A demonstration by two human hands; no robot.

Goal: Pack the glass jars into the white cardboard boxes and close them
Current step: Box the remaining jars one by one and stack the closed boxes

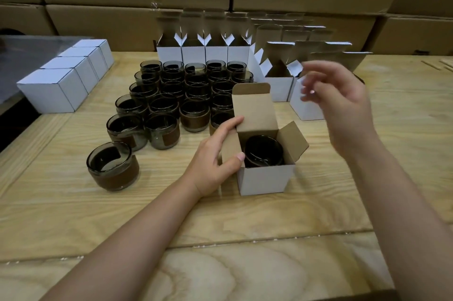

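One white cardboard box point(266, 179) stands open on the plywood table point(220, 222), with one dark round glass jar point(263, 153) inside. The left hand point(215, 153) grips its left wall and flap, the jar just right of the thumb point(239, 157). The right hand point(343, 104) hovers above, fingers loose, blurred and empty. Four closed boxes point(52, 91) sit to the left; the jars point(171, 94) are too crowded to count.

Jar point(263, 153) in open box point(266, 178); jars point(176, 94) behind-left.

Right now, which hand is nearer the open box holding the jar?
Left. The left hand grips the box by its left wall; the right hand hangs raised to its right, apart.
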